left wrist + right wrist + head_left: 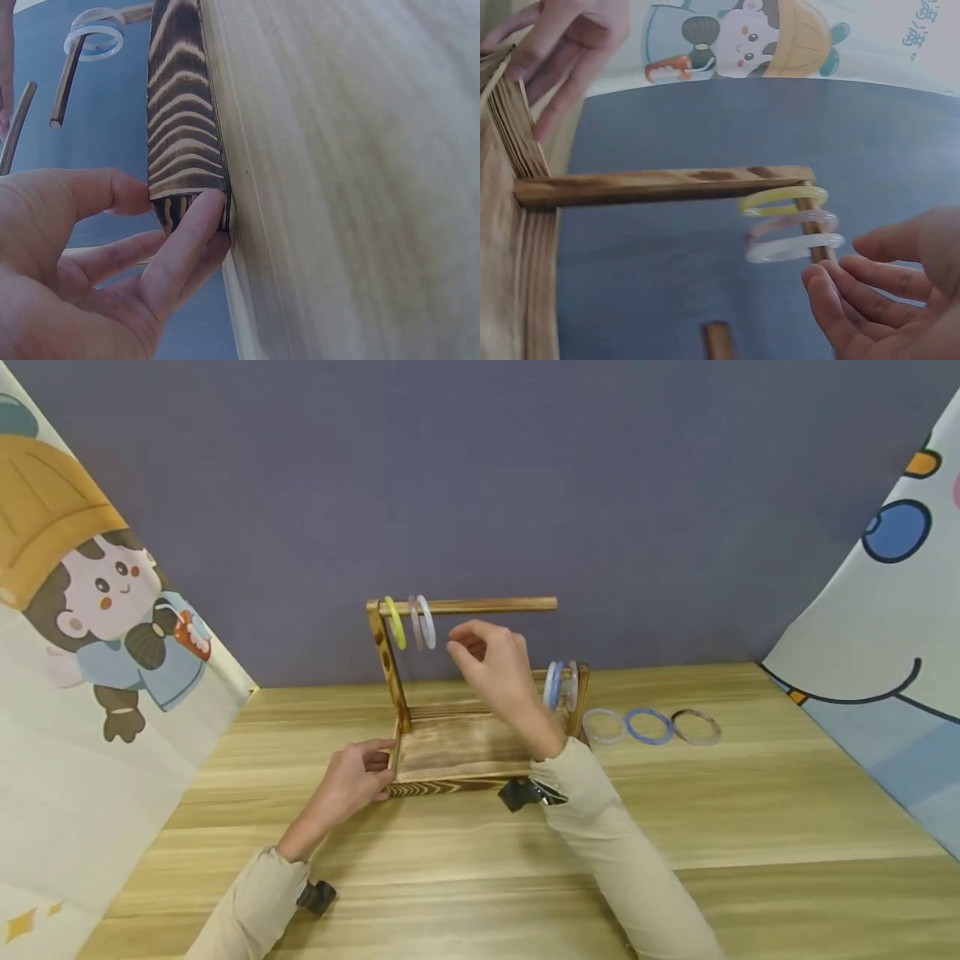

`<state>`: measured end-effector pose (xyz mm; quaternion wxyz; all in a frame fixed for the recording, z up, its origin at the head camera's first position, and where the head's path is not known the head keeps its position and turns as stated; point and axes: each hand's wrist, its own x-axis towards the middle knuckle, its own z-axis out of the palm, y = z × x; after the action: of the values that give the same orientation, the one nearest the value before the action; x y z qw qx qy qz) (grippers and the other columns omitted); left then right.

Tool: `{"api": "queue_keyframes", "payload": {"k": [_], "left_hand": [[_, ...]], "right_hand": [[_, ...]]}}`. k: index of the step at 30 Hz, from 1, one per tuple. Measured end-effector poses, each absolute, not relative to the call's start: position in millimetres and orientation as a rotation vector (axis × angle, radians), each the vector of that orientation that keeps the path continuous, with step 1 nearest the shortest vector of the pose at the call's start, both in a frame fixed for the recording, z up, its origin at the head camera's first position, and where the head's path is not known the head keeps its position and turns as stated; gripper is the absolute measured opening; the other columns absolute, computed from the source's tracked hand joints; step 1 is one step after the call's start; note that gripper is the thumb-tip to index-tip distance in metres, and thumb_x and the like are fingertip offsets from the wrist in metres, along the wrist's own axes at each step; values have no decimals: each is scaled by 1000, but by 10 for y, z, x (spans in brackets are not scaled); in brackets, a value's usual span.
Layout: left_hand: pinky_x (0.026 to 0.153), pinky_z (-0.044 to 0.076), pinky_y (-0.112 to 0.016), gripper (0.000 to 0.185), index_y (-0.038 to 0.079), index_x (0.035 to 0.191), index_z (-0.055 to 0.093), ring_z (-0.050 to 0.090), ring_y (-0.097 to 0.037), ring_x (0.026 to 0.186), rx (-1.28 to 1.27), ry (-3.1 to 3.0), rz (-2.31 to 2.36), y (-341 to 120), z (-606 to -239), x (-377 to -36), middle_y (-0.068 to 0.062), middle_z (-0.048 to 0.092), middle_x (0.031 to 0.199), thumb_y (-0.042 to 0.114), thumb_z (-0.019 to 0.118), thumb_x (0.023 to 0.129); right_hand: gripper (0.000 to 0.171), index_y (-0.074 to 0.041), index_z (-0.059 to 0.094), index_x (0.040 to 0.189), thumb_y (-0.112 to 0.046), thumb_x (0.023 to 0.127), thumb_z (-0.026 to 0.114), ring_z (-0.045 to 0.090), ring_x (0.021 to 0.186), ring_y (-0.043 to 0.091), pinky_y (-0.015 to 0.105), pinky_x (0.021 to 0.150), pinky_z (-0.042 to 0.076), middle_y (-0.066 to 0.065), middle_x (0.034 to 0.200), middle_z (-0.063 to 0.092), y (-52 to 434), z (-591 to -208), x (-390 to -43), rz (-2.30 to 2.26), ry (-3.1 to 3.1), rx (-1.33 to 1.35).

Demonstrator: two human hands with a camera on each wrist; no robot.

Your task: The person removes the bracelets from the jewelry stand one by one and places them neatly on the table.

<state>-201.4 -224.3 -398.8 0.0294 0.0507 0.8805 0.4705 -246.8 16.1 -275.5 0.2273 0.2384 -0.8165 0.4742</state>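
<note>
Right fingers point(885, 277) bent beside white bangle point(784, 249), left fingers point(180, 251) gripping wooden rack point(186, 112)

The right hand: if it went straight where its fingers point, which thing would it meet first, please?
Probably the pale white bangle, nearest the free end among three on the upper bar; the right hand's depth alignment is unclear.
</note>
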Motion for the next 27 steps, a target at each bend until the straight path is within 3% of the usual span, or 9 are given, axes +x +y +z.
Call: {"api": "queue_keyframes", "payload": {"k": [5, 9, 14, 21, 27], "left_hand": [[63, 63, -28, 52, -4, 140, 53, 66, -37, 107, 156, 2725, 1445, -2221, -3964, -2011, -31, 63, 122, -5, 61, 89], [63, 63, -27, 52, -4, 140, 52, 66, -37, 108, 160, 2721, 1446, -2209, -3968, -2030, -31, 63, 122, -4, 61, 89], [63, 63, -28, 51, -2, 141, 53, 64, -39, 111, 150, 2733, 1429, -2241, -3990, -2010, -31, 62, 123, -2, 62, 90], [64, 64, -28, 52, -1, 141, 53, 66, -38, 109, 135, 2723, 1445, -2242, -3984, -1996, -31, 63, 122, -2, 61, 90], [64, 63, -27, 52, -2, 140, 54, 65, -38, 109, 133, 2717, 1458, -2224, -3994, -2008, -31, 62, 122, -3, 62, 89]], "right_hand": [[29, -3, 66, 126, -14, 99, 62, 70, 85, 15, 24, 72, 61, 10, 109, 72, 66, -2866, -2533, 1421, -2241, 671], [40, -1, 55, 139, -13, 101, 59, 71, 90, 18, 25, 71, 62, 14, 130, 63, 28, -2922, -2572, 1672, -2230, 705], [48, 0, 40, 149, -10, 104, 52, 66, 109, 30, 29, 86, 61, 16, 148, 48, -16, -2989, -2651, 2046, -2181, 797], [45, -1, 45, 146, -11, 103, 53, 60, 119, 36, 32, 92, 59, 17, 142, 52, -24, -3041, -2672, 2112, -2147, 861], [34, -2, 60, 133, -18, 102, 58, 67, 102, 24, 30, 87, 60, 15, 124, 66, 10, -3043, -2661, 1943, -2139, 788]]}}
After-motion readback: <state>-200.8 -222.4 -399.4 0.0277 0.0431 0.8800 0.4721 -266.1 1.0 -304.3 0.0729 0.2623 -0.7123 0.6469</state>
